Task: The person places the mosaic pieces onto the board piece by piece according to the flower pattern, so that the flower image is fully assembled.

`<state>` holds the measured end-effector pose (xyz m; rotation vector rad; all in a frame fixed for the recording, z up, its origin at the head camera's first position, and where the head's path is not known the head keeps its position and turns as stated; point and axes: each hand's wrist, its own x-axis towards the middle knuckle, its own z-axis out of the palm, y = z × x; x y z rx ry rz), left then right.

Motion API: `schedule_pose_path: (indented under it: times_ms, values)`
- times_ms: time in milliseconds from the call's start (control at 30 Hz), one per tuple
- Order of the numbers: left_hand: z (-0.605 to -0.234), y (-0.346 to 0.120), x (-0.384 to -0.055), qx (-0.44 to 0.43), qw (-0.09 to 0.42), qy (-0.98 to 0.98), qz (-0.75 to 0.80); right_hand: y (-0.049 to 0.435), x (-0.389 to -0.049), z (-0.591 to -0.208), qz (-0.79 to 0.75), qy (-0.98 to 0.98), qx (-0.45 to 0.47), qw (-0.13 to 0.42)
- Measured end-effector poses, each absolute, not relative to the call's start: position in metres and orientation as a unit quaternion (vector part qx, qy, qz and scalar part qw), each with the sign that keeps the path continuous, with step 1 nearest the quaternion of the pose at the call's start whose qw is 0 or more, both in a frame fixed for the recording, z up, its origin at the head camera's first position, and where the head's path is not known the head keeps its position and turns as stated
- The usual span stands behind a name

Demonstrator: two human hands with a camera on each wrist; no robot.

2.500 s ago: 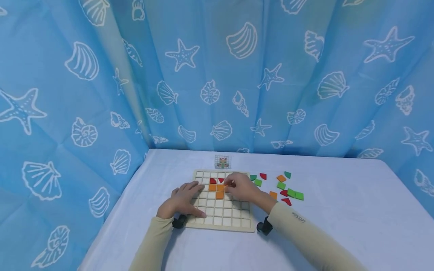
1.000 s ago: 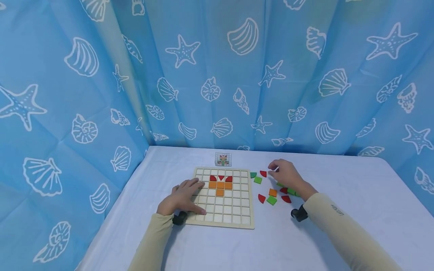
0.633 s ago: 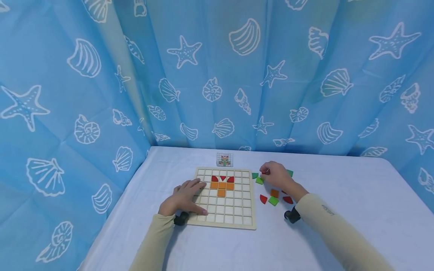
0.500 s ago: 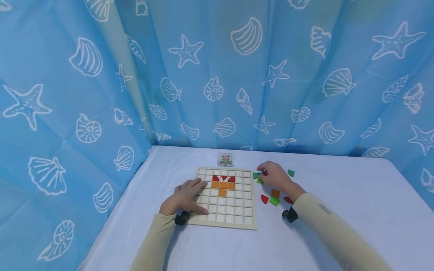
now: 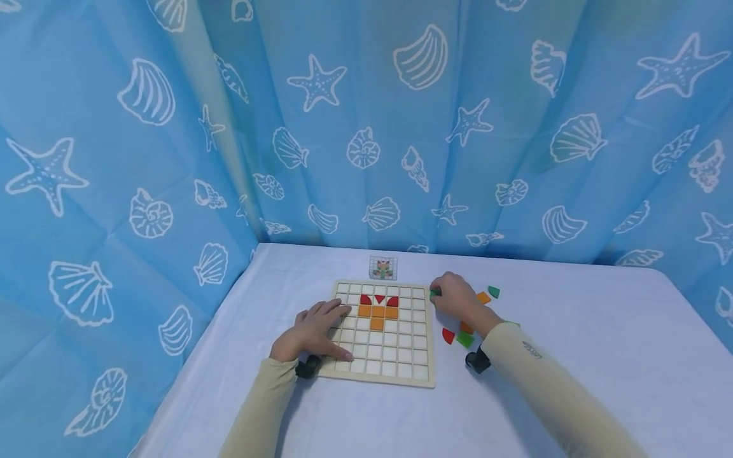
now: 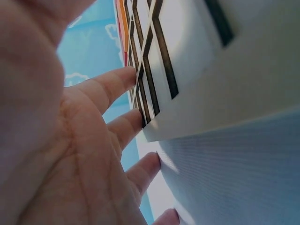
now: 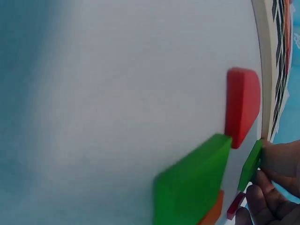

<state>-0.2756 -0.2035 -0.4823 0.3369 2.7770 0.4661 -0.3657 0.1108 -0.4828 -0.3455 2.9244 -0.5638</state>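
spreading its fingers on the pale gridded board (image 5: 375,352) is the left hand (image 5: 311,331). beside it, the right hand (image 5: 456,298) pinches a flat green tile (image 7: 249,166), straight edges clear only from the right wrist.

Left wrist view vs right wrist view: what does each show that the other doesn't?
Left wrist only: the left hand, fingers apart, some against the board.

Right wrist only: the right hand, thumb at a green tile (can't tell if it's pinched), plus loose red tiles, a foreground green tile and part of an orange tile.

Both: part of the board, the tablecloth and the blue curtain.
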Motion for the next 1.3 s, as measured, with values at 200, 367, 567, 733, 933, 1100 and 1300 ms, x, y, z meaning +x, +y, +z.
schedule_pose_path:
  times_ms: [200,367,567,733,933,1100,1300]
  values:
    - [-0.485,-0.203,-0.276,0.12,0.151,0.968,0.163,0.112,-0.366,-0.481,-0.212,0.969,-0.106,0.074]
    - [-0.484,-0.202,-0.274,0.123,0.15,0.968,0.161,0.113,-0.364,-0.481,-0.235,0.963,-0.121,0.05]
    - [-0.483,-0.202,-0.274,0.121,0.151,0.968,0.158,0.107,-0.36,-0.479,-0.295,0.948,-0.11,0.045]
    - [-0.481,-0.203,-0.275,0.12,0.15,0.969,0.153,0.099,-0.355,-0.476,-0.352,0.927,-0.112,0.068]
    - [-0.483,-0.204,-0.276,0.122,0.149,0.969,0.157,0.09,-0.349,-0.475,-0.373,0.914,-0.131,0.089]
    - [-0.484,-0.204,-0.276,0.122,0.15,0.969,0.155,0.085,-0.348,-0.479,-0.364,0.912,-0.165,0.095]
    - [-0.482,-0.203,-0.276,0.12,0.153,0.968,0.156,0.072,-0.344,-0.478,-0.38,0.901,-0.183,0.102]
